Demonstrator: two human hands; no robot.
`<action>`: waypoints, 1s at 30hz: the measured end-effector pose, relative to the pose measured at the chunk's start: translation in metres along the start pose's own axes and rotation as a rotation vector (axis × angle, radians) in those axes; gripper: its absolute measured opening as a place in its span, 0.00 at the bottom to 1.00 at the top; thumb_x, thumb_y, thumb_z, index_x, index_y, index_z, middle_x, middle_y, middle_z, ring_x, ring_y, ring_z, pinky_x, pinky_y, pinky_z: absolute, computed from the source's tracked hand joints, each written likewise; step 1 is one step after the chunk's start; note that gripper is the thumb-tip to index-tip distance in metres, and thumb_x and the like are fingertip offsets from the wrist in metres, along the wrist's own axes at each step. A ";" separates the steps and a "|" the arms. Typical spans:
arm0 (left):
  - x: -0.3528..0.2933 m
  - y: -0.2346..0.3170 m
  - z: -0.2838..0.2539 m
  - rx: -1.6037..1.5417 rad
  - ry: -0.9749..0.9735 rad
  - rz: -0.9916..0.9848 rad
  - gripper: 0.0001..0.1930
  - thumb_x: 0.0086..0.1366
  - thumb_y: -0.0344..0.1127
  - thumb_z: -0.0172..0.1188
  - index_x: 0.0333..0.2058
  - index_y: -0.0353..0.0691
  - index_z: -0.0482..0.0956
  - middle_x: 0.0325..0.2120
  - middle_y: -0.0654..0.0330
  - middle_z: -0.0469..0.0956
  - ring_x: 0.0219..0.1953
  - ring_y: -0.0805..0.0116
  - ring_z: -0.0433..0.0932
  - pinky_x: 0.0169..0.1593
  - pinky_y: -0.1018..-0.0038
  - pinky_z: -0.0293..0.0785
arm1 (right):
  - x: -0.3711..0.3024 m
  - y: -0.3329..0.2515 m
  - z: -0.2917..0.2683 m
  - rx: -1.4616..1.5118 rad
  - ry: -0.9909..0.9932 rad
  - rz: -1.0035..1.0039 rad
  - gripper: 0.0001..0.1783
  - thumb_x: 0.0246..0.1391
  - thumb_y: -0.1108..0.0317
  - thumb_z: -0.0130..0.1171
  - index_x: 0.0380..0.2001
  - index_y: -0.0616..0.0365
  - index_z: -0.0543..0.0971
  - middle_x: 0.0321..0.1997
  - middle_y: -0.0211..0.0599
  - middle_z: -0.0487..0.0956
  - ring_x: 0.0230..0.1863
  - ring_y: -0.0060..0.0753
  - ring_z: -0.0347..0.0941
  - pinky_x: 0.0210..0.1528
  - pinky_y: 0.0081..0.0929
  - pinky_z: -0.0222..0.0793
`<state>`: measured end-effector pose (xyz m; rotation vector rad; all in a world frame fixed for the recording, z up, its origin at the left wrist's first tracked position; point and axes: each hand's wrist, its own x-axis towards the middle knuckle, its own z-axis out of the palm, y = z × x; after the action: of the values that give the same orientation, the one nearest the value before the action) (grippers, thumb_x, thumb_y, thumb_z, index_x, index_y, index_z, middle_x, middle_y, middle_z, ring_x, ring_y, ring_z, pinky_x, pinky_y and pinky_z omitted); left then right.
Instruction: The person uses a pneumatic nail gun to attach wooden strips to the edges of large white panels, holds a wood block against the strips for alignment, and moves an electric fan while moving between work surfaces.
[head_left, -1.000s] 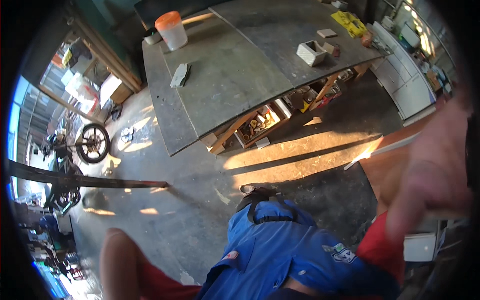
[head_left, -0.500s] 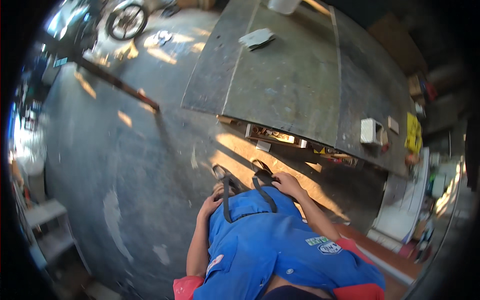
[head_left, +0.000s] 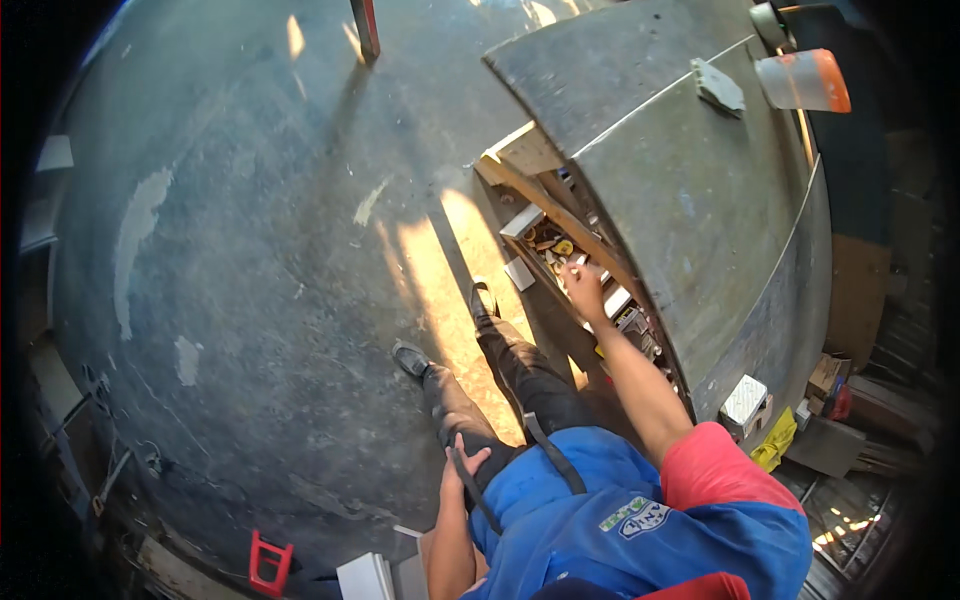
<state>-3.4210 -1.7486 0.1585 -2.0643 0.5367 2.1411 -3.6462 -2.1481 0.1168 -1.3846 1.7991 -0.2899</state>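
Note:
My right hand (head_left: pixel 583 290) reaches over an open drawer (head_left: pixel 522 222) of mixed small items under the table edge. Its fingers look half bent and apart, with nothing visible in them. A round yellow item (head_left: pixel 564 247) lies in the drawer just beyond the fingertips. My left hand (head_left: pixel 466 464) is open beside my left thigh, thumb and fingers spread, close to a dark strap (head_left: pixel 476 492) hanging from my blue apron (head_left: pixel 560 520).
The large table (head_left: pixel 690 200) carries a flat pale piece (head_left: pixel 718 88), a white bucket with an orange rim (head_left: pixel 800 80), a white box (head_left: pixel 744 400) and yellow cloth (head_left: pixel 775 440). A post (head_left: pixel 365 30) stands ahead; a red stool (head_left: pixel 270 562) is behind left.
My right hand has left my lap and stretched out to the drawer. My left hand's fingers have spread by my thigh. The view has turned right and nearer the table.

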 end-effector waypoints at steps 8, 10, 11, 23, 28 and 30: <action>0.031 -0.042 0.077 -0.216 0.092 -0.053 0.45 0.54 0.58 0.64 0.66 0.42 0.59 0.63 0.33 0.57 0.63 0.38 0.63 0.64 0.58 0.61 | 0.123 0.038 -0.002 -0.103 0.482 -0.091 0.16 0.58 0.57 0.55 0.35 0.60 0.80 0.29 0.43 0.81 0.33 0.41 0.78 0.39 0.36 0.71; 0.025 -0.053 0.088 -0.530 0.324 -0.012 0.27 0.63 0.43 0.60 0.57 0.34 0.73 0.55 0.42 0.73 0.58 0.49 0.71 0.61 0.63 0.65 | 0.158 0.051 -0.014 -0.164 0.544 -0.131 0.16 0.57 0.57 0.56 0.36 0.61 0.80 0.30 0.44 0.81 0.34 0.42 0.79 0.40 0.36 0.72; 0.026 -0.084 0.092 -0.727 0.379 -0.030 0.25 0.65 0.41 0.57 0.57 0.32 0.72 0.54 0.44 0.74 0.57 0.54 0.72 0.60 0.66 0.66 | 0.171 0.045 -0.004 -0.144 0.556 -0.154 0.16 0.56 0.58 0.57 0.38 0.61 0.80 0.32 0.43 0.82 0.35 0.40 0.79 0.41 0.35 0.72; -0.001 -0.100 0.143 -0.968 0.277 -0.388 0.19 0.68 0.37 0.52 0.54 0.36 0.74 0.42 0.59 0.79 0.39 0.72 0.76 0.40 0.78 0.71 | 0.332 0.105 -0.064 -0.566 0.558 0.392 0.25 0.43 0.58 0.67 0.43 0.63 0.80 0.55 0.55 0.76 0.58 0.52 0.72 0.60 0.39 0.69; -0.023 -0.067 0.090 -0.794 0.291 -0.346 0.18 0.68 0.36 0.51 0.53 0.35 0.75 0.42 0.59 0.79 0.39 0.73 0.76 0.40 0.78 0.71 | 0.308 0.131 0.003 -0.357 0.472 0.204 0.23 0.41 0.64 0.59 0.41 0.68 0.80 0.47 0.55 0.80 0.50 0.49 0.78 0.53 0.36 0.72; -0.015 -0.019 0.072 -0.691 0.235 -0.294 0.17 0.68 0.35 0.50 0.52 0.35 0.76 0.43 0.58 0.79 0.42 0.71 0.76 0.44 0.76 0.72 | 0.343 0.145 -0.057 -0.115 0.548 0.258 0.23 0.41 0.67 0.59 0.42 0.69 0.78 0.48 0.53 0.80 0.49 0.48 0.78 0.52 0.36 0.72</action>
<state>-3.4819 -1.7047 0.1706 -2.5288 -0.5527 2.0935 -3.8049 -2.4149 -0.0967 -1.2018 2.4520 -0.4655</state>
